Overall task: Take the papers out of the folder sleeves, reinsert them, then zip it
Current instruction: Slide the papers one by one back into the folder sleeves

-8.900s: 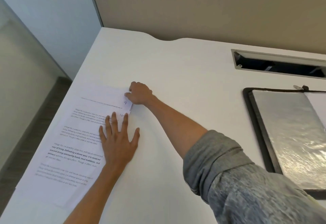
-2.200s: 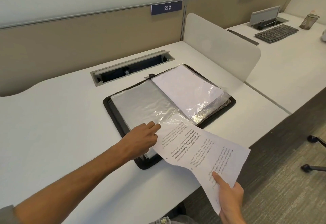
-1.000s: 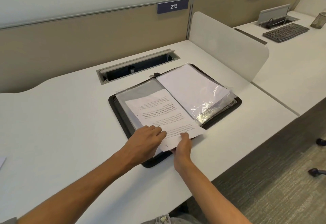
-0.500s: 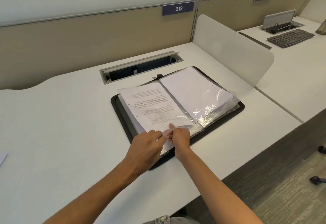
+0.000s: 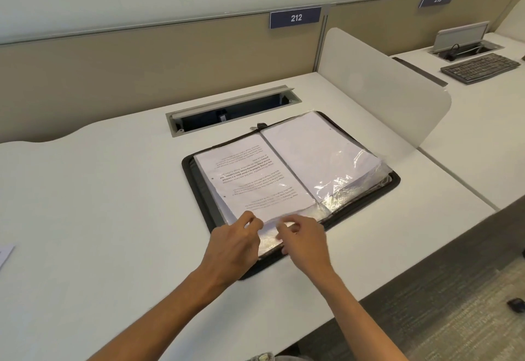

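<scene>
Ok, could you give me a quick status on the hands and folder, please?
Left hand pinching sleeve edge; right hand beside it. Paper nearly in. Folder open, unzipped.

Folder (image 5: 366, 204): we see a black zip-edged binder lying open, flat on the desk (image 5: 99, 204).
Left sleeve (image 5: 271, 242): clear plastic, holding a printed sheet (image 5: 255, 181), text upside down.
Right sleeves (image 5: 341, 184): glossy stack, blank white page on top.

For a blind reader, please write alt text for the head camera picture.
Two hands, left hand and right hand, meet at the near edge of a printed sheet in the left sleeve of an open black folder on a white desk.
</scene>
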Demonstrator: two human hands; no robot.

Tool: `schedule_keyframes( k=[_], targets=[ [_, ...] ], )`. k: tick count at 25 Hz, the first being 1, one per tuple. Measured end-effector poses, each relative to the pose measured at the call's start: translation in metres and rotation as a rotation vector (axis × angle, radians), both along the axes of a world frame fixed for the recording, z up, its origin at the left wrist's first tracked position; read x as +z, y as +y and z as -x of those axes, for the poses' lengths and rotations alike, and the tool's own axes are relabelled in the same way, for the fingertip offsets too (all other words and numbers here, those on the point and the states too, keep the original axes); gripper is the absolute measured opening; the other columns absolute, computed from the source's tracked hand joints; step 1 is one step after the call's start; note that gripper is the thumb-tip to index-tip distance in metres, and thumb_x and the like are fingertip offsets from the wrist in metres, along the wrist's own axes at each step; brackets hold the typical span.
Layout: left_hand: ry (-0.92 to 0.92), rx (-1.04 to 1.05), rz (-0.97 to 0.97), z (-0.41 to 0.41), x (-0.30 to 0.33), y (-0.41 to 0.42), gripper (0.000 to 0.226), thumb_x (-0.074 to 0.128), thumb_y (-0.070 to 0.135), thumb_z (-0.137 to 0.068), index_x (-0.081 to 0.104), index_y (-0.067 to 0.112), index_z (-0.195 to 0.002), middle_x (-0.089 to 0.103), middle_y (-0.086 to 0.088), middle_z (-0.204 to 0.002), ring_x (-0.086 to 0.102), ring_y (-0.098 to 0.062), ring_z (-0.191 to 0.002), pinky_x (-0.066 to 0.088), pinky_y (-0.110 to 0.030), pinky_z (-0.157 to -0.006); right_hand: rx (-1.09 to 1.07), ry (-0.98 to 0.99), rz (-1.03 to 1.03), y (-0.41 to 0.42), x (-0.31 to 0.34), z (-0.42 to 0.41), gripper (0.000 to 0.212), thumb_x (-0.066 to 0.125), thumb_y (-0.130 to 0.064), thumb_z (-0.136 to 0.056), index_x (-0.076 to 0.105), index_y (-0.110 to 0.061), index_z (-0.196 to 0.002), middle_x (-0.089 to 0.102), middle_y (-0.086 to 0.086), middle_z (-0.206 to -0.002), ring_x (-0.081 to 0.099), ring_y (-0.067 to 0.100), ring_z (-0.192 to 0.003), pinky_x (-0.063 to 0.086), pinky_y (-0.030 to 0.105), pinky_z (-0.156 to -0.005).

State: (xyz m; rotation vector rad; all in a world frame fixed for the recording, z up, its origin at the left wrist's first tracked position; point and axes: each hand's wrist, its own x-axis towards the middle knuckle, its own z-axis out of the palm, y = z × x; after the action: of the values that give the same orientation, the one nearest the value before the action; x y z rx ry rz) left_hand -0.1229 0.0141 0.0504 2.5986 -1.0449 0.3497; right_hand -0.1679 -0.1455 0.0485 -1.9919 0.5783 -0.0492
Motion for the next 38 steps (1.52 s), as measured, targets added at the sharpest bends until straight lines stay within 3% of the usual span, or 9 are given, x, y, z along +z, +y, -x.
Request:
schedule_keyframes(
  k=[4,7,11,15,19,21,24,29,38],
  targets=[
    [0.038,-0.025,0.067,-0.001,0.005,-0.002,0.02,0.08,0.009,-0.07,0.07,0.013,-0.087,0.065,0.001,-0.087,0.047,-0.015,-0.039,0.024,-0.012,-0.039,0.258,-0.225,0.6,-0.015,-0.006,0.007,0.093,0.056,-0.075,-0.076,0.025,-0.028,-0.151,0.031,-0.005,-0.154,0.063,0.012,-0.095,0.059,0.031,-0.074],
    [-0.029,-0.108,0.128,-0.002,0.017,-0.013,0.01,0.067,0.012,-0.081,0.07,0.01,-0.091,0.066,-0.003,-0.095,0.056,-0.018,-0.048,0.029,-0.007,-0.05,0.367,-0.221,0.766,-0.015,-0.012,-0.014,0.077,0.053,-0.071,-0.082,0.033,-0.033,-0.146,0.03,-0.008,-0.156,0.068,0.015,-0.08,0.059,0.031,-0.065],
    [-0.077,-0.157,0.204,-0.01,0.029,-0.027,0.037,0.039,0.015,-0.094,0.06,0.01,-0.123,0.057,-0.01,-0.129,0.066,-0.023,-0.079,0.05,-0.022,-0.06,0.085,-0.462,0.606,-0.025,0.003,-0.036,0.016,0.065,-0.031,-0.092,0.071,-0.025,-0.106,0.072,-0.012,-0.104,0.069,0.011,-0.071,0.052,0.024,-0.064],
    [-0.112,-0.106,0.323,-0.022,0.03,-0.029,0.036,0.051,0.012,-0.093,0.057,0.011,-0.128,0.057,-0.008,-0.127,0.065,-0.024,-0.088,0.056,-0.036,-0.065,-0.239,-0.563,0.343,-0.076,0.028,-0.05,0.006,0.069,-0.025,-0.091,0.075,-0.026,-0.093,0.066,-0.018,-0.067,0.042,0.003,-0.041,0.035,0.016,-0.047],
    [-0.128,-0.034,0.327,-0.032,0.024,-0.027,0.029,0.052,0.017,-0.093,0.065,0.01,-0.117,0.062,-0.006,-0.117,0.066,-0.022,-0.082,0.056,-0.037,-0.064,-0.644,-0.571,-0.115,-0.145,0.029,-0.063,0.018,0.066,-0.007,-0.089,0.069,-0.013,-0.106,0.072,0.001,-0.1,0.057,0.004,-0.058,0.05,0.025,-0.061],
    [-0.123,0.011,0.319,-0.037,0.019,-0.027,0.027,0.052,0.018,-0.092,0.068,0.009,-0.112,0.064,-0.004,-0.115,0.067,-0.022,-0.08,0.056,-0.037,-0.062,-0.702,-0.466,0.014,-0.163,0.019,-0.063,0.042,0.064,-0.01,-0.089,0.055,-0.014,-0.13,0.06,0.0,-0.13,0.064,-0.002,-0.082,0.052,0.034,-0.079],
    [-0.089,0.095,0.321,-0.043,0.016,-0.026,0.027,0.051,0.021,-0.091,0.07,0.01,-0.109,0.064,-0.002,-0.114,0.067,-0.023,-0.078,0.056,-0.036,-0.062,-0.37,-0.294,0.546,-0.168,-0.005,-0.065,0.069,0.062,-0.034,-0.092,0.029,-0.014,-0.149,0.029,0.002,-0.155,0.045,0.022,-0.132,0.043,0.045,-0.096],
    [-0.064,0.216,0.3,-0.045,0.012,-0.007,0.027,0.051,0.024,-0.091,0.07,0.011,-0.105,0.065,0.0,-0.114,0.062,-0.018,-0.066,0.055,-0.032,-0.058,0.08,0.35,0.735,-0.151,-0.03,-0.08,0.085,0.029,-0.074,-0.089,0.031,-0.013,-0.149,0.038,0.012,-0.15,0.032,0.03,-0.139,0.027,0.053,-0.112],
    [0.009,0.528,0.267,-0.02,-0.009,0.123,0.029,0.047,0.033,-0.088,0.069,0.017,-0.099,0.063,0.008,-0.11,0.059,-0.018,-0.06,0.051,-0.029,-0.056,0.569,-0.194,0.232,0.043,-0.009,-0.079,0.048,0.059,-0.045,-0.093,0.049,-0.029,-0.137,0.059,-0.015,-0.123,0.058,0.002,-0.104,0.05,0.028,-0.092]
  ],
)
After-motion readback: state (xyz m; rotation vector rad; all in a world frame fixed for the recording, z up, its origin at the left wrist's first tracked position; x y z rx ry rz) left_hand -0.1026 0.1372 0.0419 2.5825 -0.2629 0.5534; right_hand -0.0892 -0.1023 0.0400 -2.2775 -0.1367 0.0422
